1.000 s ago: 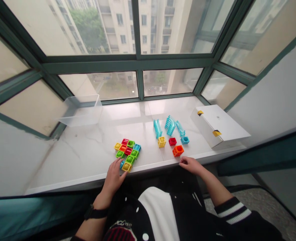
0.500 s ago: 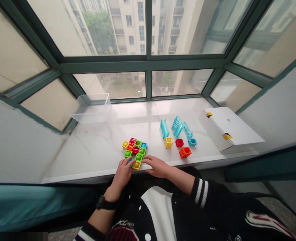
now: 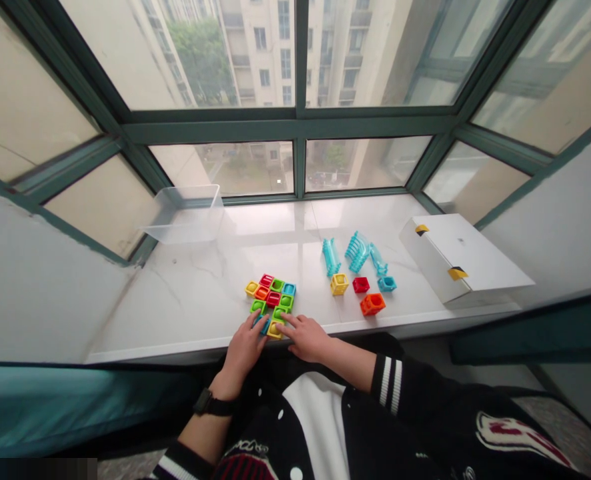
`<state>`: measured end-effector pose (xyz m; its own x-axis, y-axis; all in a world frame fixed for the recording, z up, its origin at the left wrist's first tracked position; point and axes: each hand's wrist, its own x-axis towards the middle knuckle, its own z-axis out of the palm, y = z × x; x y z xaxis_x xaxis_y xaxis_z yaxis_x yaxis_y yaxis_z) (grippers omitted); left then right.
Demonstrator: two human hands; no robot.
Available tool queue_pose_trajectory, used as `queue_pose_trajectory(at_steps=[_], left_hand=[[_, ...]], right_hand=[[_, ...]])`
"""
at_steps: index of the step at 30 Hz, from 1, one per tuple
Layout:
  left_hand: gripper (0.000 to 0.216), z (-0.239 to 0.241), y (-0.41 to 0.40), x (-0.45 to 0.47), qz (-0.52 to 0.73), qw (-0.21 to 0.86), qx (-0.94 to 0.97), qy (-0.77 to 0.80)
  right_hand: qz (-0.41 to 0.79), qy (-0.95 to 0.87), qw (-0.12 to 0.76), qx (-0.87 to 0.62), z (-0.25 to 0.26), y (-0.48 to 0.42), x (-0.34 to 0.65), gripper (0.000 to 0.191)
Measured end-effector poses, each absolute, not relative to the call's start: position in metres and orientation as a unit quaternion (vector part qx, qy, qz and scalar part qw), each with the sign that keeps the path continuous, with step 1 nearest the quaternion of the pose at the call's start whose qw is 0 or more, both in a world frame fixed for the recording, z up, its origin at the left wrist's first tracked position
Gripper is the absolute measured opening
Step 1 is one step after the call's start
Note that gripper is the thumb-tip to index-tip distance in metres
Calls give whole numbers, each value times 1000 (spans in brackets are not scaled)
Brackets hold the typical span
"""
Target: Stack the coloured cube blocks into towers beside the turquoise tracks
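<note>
A flat cluster of joined toy building blocks [image 3: 273,299] in red, green, yellow, orange and blue lies near the sill's front edge. My left hand [image 3: 245,343] is at its lower left corner, with thumb and fingers around a blue building block [image 3: 262,325] that they partly cover. From the right, my right hand [image 3: 308,339] reaches the same corner. Its fingertips press on the yellow building block [image 3: 275,330] and touch the green block [image 3: 280,315] above it. The undersides of the blocks are hidden.
To the right lie loose yellow [image 3: 339,285], red [image 3: 360,285], orange [image 3: 372,305] and blue [image 3: 387,284] blocks. Behind them are clear blue tube pieces [image 3: 358,252]. A clear plastic bin [image 3: 188,230] stands back left, a white box [image 3: 468,257] at right. Windows close off the back.
My right hand has moved left, its fingers now onto the yellow and green blocks. My left hand stays at the blue block. The camera view has shifted slightly.
</note>
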<state>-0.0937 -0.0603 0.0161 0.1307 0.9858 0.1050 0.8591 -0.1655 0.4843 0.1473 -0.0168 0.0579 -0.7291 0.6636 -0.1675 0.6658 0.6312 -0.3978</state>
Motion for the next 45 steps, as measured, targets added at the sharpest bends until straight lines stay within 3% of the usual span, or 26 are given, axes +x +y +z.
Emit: queue_pose_trajectory(at_steps=[6,12,16,24,30,33,39,45], left_hand=[[47,14,-56,-103,244,183,721,623],[49,26,-62,-111,276,296,672,620],[49,34,-68,-119,351,375,609,605],[62,59,-66,-126,537,429,439,579],[64,84,-66,-100,571,467,402,542],[62,89,-66,-86,572,487,395,529],[59,92,-59,-55,577,524,393,488],[57,98,-45,-9,575,559,377,463]], right_hand=[[-230,896,16,380,57,-18,146,83],[-233,895,33,379,60,-18,147,85],[-232,895,38,379,60,-18,147,86],[-244,891,41,380,62,-18,146,88],[-280,884,36,372,66,-16,147,93],[-306,875,-31,374,72,-12,153,89],[-302,837,-294,350,97,-5,170,89],[-248,837,-376,311,108,-3,181,89]])
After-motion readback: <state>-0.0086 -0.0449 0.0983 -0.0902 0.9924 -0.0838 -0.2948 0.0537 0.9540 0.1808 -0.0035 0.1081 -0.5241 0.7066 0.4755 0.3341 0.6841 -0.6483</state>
